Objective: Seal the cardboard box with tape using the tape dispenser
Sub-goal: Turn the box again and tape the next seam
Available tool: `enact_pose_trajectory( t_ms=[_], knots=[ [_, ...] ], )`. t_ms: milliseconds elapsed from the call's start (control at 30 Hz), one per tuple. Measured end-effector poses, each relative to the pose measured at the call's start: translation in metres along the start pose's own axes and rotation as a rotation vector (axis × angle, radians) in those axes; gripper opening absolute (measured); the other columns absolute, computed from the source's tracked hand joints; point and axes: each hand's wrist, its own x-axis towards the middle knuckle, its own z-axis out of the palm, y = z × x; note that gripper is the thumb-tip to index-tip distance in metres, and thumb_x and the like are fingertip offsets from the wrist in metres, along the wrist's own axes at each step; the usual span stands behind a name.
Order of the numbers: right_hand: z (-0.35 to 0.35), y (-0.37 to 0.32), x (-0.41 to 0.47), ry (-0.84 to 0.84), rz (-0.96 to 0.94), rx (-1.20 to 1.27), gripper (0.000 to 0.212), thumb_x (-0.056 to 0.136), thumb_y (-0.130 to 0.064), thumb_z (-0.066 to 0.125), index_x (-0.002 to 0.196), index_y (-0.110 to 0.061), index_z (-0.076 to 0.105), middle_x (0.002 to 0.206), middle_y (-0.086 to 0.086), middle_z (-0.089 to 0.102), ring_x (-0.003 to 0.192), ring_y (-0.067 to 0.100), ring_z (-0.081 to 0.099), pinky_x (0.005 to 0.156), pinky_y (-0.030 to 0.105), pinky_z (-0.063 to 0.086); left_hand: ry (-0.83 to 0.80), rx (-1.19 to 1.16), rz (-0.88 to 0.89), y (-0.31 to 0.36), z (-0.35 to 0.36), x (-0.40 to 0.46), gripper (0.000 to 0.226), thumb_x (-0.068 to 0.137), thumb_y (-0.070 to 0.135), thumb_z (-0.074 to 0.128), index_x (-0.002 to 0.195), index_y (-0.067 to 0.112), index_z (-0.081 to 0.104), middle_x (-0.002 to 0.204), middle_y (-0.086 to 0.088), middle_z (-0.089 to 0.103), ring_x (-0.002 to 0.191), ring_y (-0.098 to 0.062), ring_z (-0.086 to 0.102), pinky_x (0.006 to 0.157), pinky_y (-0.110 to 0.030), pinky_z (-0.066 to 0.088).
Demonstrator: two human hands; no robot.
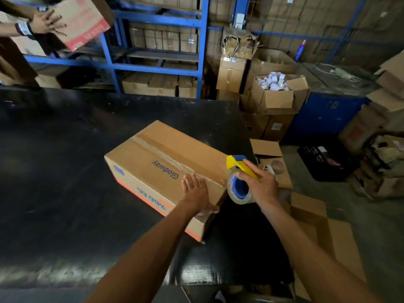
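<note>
A brown cardboard box [161, 162] printed "Glodway" lies on the black table [54, 171], flaps closed. A strip of clear tape runs along its top seam toward the near right corner. My left hand [195, 191] lies flat on the box top near that corner, pressing on the tape. My right hand [260, 184] grips the yellow and blue tape dispenser [238, 176], with its clear tape roll, just off the box's right end, at the top edge.
Another person's hands [43, 24] hold a red-printed carton [85, 20] at top left. Blue shelving [157, 40] with cartons stands behind the table. Open cartons [275, 95], flattened cardboard [317, 226] and a black crate [323, 162] crowd the floor to the right.
</note>
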Motion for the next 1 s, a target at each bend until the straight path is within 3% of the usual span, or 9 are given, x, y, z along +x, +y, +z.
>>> enact_pose_trajectory(
  t_ms=[167,267,333,433,567,667,800,1000],
  knots=[
    [0.008,0.006,0.003,-0.013,0.009,0.001,0.049,0.066,-0.037,0.086,0.112,-0.044,0.071,0.103,-0.02,0.07,0.096,0.004,0.063,0.087,0.027,0.049,-0.074,0.19,0.275,-0.082,-0.03,-0.003,0.132,0.071,0.065,0.075,0.157,0.014,-0.011,0.163,-0.02,-0.019,0.149,-0.04,-0.015,0.121,-0.052,-0.001],
    [0.011,0.002,0.002,-0.053,0.006,0.02,0.047,0.067,-0.035,0.086,0.111,-0.044,0.071,0.097,-0.024,0.07,0.094,-0.001,0.063,0.078,0.02,0.047,-0.09,0.269,0.345,-0.102,-0.029,-0.006,0.136,0.071,0.06,0.078,0.154,0.023,-0.023,0.162,-0.015,-0.025,0.149,-0.039,-0.019,0.119,-0.06,-0.004],
    [0.013,-0.001,0.002,-0.071,0.007,0.031,0.046,0.07,-0.032,0.086,0.112,-0.043,0.071,0.096,-0.025,0.068,0.093,-0.005,0.06,0.074,0.017,0.043,-0.065,0.175,0.276,-0.087,-0.012,-0.007,0.143,0.067,0.063,0.079,0.148,0.03,-0.033,0.158,-0.018,-0.032,0.145,-0.043,-0.027,0.113,-0.068,-0.012],
    [0.017,-0.001,0.003,-0.108,0.007,0.036,0.047,0.07,-0.031,0.086,0.113,-0.041,0.071,0.098,-0.023,0.069,0.096,-0.005,0.059,0.077,0.018,0.043,0.064,0.077,0.14,-0.048,0.013,-0.009,0.13,0.068,0.078,0.066,0.147,0.041,-0.03,0.152,-0.023,-0.04,0.137,-0.05,-0.035,0.1,-0.075,-0.021],
    [0.018,0.005,0.004,-0.128,0.002,0.022,0.049,0.068,-0.034,0.087,0.113,-0.042,0.071,0.104,-0.02,0.071,0.099,-0.004,0.06,0.083,0.019,0.044,0.153,0.17,0.191,-0.051,0.018,-0.007,0.103,0.084,0.073,0.054,0.148,0.048,-0.022,0.157,-0.029,-0.028,0.137,-0.054,-0.031,0.106,-0.072,-0.017],
    [0.016,0.005,0.006,-0.106,0.004,0.022,0.048,0.065,-0.038,0.087,0.11,-0.047,0.071,0.106,-0.02,0.072,0.103,0.002,0.063,0.094,0.027,0.048,0.138,0.217,0.295,-0.074,0.011,-0.001,0.1,0.084,0.072,0.053,0.146,0.053,-0.023,0.157,-0.028,-0.028,0.133,-0.052,-0.035,0.105,-0.064,-0.022],
    [0.012,-0.002,0.009,-0.128,-0.003,0.031,0.046,0.068,-0.036,0.087,0.111,-0.045,0.071,0.103,-0.024,0.069,0.102,0.001,0.062,0.093,0.026,0.048,0.111,0.292,0.38,-0.095,0.001,0.005,0.099,0.081,0.073,0.053,0.151,0.052,-0.014,0.158,-0.025,-0.028,0.14,-0.052,-0.029,0.112,-0.062,-0.017],
    [0.013,-0.003,0.012,-0.147,-0.016,0.028,0.045,0.069,-0.035,0.086,0.11,-0.047,0.071,0.103,-0.025,0.069,0.102,0.0,0.062,0.1,0.033,0.048,0.223,0.279,0.33,-0.093,0.015,-0.001,0.101,0.08,0.073,0.056,0.153,0.049,-0.011,0.161,-0.021,-0.023,0.145,-0.047,-0.024,0.107,-0.063,-0.02]
  ],
)
